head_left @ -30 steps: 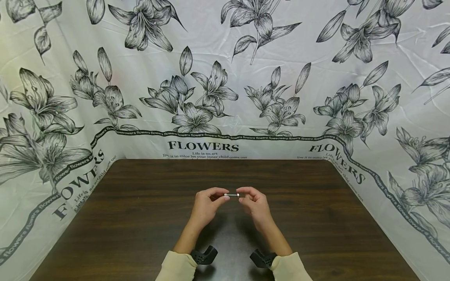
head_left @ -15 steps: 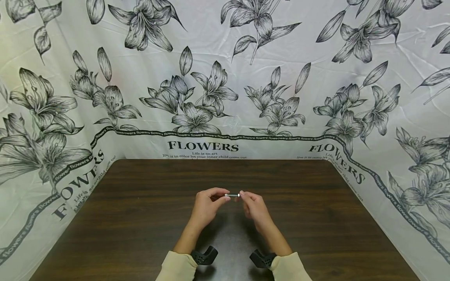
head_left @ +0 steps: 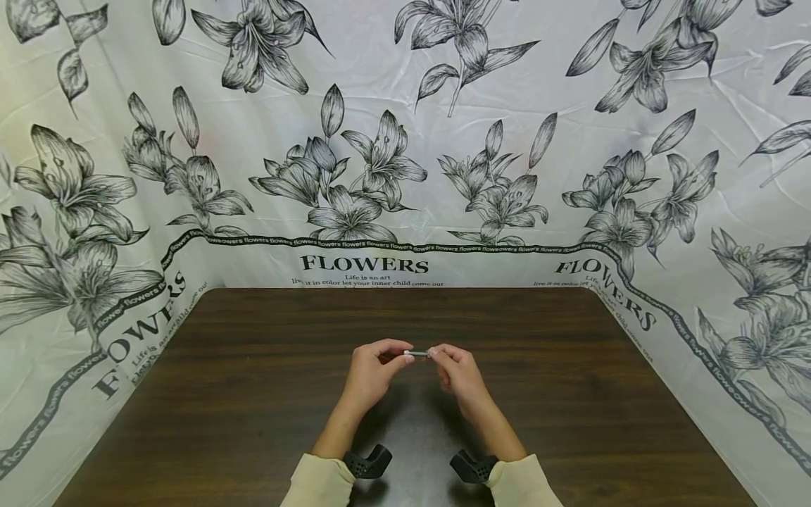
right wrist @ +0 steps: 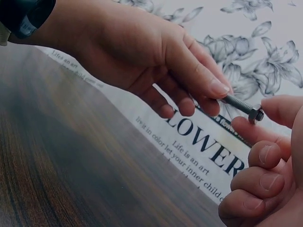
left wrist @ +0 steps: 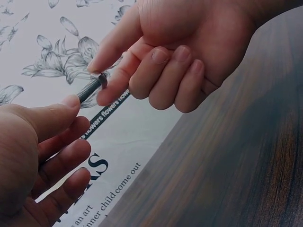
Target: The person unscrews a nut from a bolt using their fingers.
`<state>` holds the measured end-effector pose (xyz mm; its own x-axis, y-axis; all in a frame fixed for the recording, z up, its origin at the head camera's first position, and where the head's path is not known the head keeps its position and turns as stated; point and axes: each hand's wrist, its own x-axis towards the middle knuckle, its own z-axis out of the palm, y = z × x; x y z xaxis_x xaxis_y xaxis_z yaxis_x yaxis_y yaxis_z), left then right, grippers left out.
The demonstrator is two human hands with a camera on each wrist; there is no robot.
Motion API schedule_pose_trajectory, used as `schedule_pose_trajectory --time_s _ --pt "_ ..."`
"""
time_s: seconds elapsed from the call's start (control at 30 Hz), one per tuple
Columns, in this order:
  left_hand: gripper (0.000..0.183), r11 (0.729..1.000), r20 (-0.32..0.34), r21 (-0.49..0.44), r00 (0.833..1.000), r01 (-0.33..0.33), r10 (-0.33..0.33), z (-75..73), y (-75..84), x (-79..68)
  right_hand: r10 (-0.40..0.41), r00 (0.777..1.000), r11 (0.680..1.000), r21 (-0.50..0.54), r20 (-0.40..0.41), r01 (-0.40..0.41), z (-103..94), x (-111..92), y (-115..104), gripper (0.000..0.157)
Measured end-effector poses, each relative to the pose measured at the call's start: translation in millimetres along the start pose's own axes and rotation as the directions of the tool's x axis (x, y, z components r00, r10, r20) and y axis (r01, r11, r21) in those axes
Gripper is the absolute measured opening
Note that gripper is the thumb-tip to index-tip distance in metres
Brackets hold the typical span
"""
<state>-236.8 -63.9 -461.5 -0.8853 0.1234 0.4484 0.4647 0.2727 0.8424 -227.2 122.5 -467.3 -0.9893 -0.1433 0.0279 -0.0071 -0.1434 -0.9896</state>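
Between the two hands, a grey threaded bolt [head_left: 417, 353] is held roughly level above the table. The left hand [head_left: 370, 373] pinches one end with thumb and forefinger, hiding that end; in the left wrist view its other fingers are loosely bent. Near the far end of the bolt [right wrist: 239, 103] sits a dark hex nut [right wrist: 256, 114]. Thumb and forefinger of the right hand [head_left: 461, 377] pinch the nut from two sides, its other fingers curled toward the palm in both wrist views.
The hands are over a dark wood-grain table [head_left: 253, 394]. Behind and around it hangs a white cloth [head_left: 431, 176] printed with black flowers and lettering. Each wrist wears a black device, such as the left one [head_left: 369, 462], beside a pale yellow sleeve [head_left: 319, 482].
The right thumb and forefinger, spread apart at the nut end a second ago, have come together on it, and the hand has turned. The left hand stays almost still with the bolt.
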Motion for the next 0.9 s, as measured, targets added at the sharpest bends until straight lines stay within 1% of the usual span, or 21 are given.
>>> schedule_pose_trajectory --time_s 0.13,0.23,0.4,0.7,0.9 --pt "0.013 1.0 -0.003 -0.003 1.0 0.005 -0.005 -0.7 0.9 -0.6 -0.01 1.0 1.0 0.017 0.025 0.01 -1.0 -0.6 -1.4 0.026" --pt "0.013 1.0 -0.003 -0.008 1.0 0.008 -0.008 -0.9 1.6 -0.9 -0.041 0.998 0.999 0.024 0.048 0.04 -1.2 -1.7 -2.7 0.028" --pt "0.012 1.0 -0.004 -0.007 1.0 0.009 -0.009 -1.2 1.8 -0.7 -0.099 0.993 0.995 0.032 0.064 0.097 -0.9 -2.8 -3.2 0.026" --pt "0.013 1.0 -0.007 0.005 1.0 -0.006 0.006 -1.4 -0.4 0.1 -0.221 0.971 0.975 0.043 0.094 0.218 -1.7 -2.9 -0.5 0.024" --pt "0.014 1.0 -0.002 0.002 1.0 0.003 -0.003 -2.0 1.7 -0.2 -0.244 0.965 0.97 0.043 0.097 0.241 -1.8 -2.9 -0.9 0.024"
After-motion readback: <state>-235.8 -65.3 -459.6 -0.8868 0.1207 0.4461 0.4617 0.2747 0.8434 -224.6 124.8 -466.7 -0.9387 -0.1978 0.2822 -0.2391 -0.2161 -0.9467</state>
